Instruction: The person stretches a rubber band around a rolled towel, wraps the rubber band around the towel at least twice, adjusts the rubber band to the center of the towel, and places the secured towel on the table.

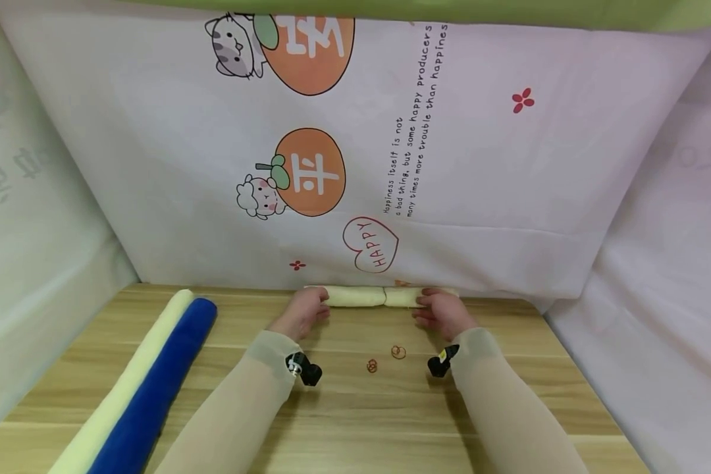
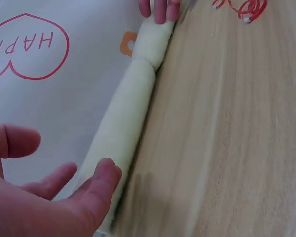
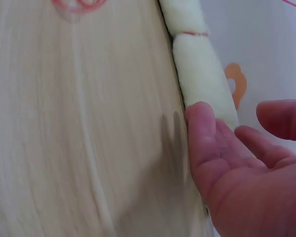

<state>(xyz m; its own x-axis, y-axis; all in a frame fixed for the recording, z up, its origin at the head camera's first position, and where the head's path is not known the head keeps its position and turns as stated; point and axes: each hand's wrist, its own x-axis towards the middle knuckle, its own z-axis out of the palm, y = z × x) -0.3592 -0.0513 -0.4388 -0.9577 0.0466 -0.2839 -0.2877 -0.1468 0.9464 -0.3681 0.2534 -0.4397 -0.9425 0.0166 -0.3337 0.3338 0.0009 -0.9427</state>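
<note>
A pale yellow cloth roll [image 1: 355, 296], tied around its middle by a thin red band [image 3: 192, 33], lies along the far edge of the wooden table, against the printed cloth. My left hand [image 1: 305, 311] is at the roll's left end, fingers against it and thumb held apart. At the right end, my right hand [image 1: 444, 311] has its fingers at the roll's near side, and its thumb too stands away. In the left wrist view the right hand's fingertips [image 2: 160, 11] rest on the far part of the roll.
Two small groups of red-brown elastic bands [image 1: 398, 352] lie on the table between my forearms. To the left, a long yellow roll [image 1: 136, 368] lies alongside a blue roll [image 1: 160, 388]. White printed cloth [image 1: 480, 164] rises behind the table, with more cloth at both sides.
</note>
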